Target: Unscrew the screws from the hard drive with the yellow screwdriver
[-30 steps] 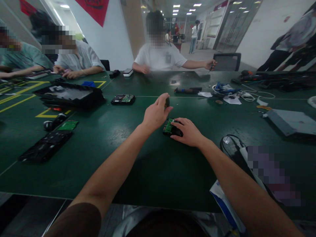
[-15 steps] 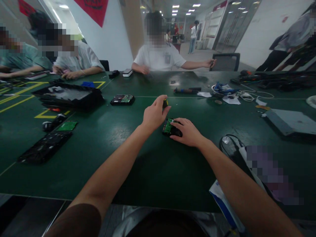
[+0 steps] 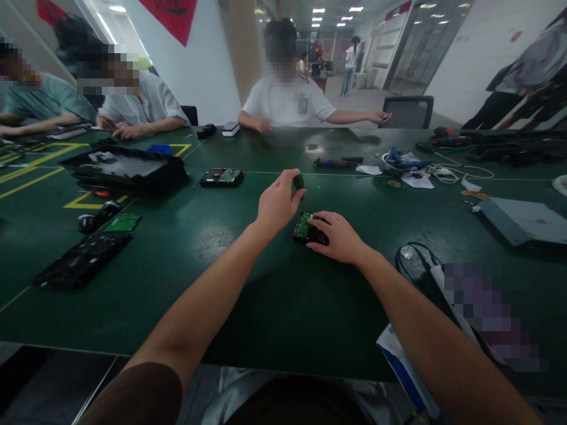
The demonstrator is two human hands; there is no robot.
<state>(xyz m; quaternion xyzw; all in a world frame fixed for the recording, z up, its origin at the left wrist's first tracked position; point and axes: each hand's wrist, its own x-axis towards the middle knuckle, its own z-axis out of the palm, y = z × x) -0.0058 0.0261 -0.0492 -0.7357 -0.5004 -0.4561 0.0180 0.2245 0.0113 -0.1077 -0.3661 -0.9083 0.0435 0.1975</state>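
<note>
My left hand [image 3: 278, 203] is raised a little above the green table [image 3: 274, 295], fingers closed round the dark handle of a screwdriver [image 3: 299, 180] that points down. Just below and to its right lies a small black device with a green circuit board [image 3: 305, 228]. My right hand [image 3: 339, 238] rests on that device, fingers curled over its right side and pressing it to the table. The screwdriver's tip is hidden behind my left hand.
Another opened drive [image 3: 221, 176] lies farther back, a black tray [image 3: 119, 168] at the left, a loose green board [image 3: 123, 222] and a black panel [image 3: 82, 260] nearer. Cables [image 3: 411, 162] and a grey case [image 3: 522, 219] sit at the right. Several people sit around the table.
My left hand has turned slightly on the screwdriver handle. The right hand and the device stay in place.
</note>
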